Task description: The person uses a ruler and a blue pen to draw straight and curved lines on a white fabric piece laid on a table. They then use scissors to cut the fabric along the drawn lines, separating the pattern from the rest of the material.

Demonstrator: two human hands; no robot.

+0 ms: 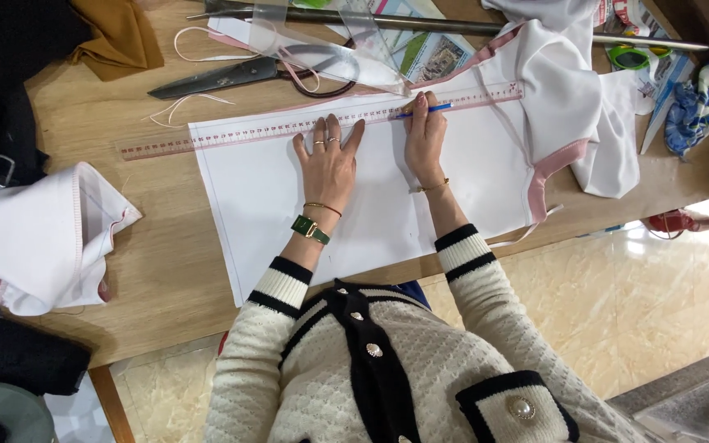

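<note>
While the left hand (329,164) lies flat with spread fingers on the white fabric sheet (354,197) at the centre of the frame, its fingertips press the lower edge of the long clear ruler (289,125). The right hand (425,135), just beside it, has its fingers closed around a blue pencil (424,111), the tip touching the ruler's edge. The sheet lies on the wooden worktop (166,254). Black-handled shears (248,74) rest above the ruler at upper centre, and pink-trimmed white cloth (43,234) is bunched at the left.
</note>
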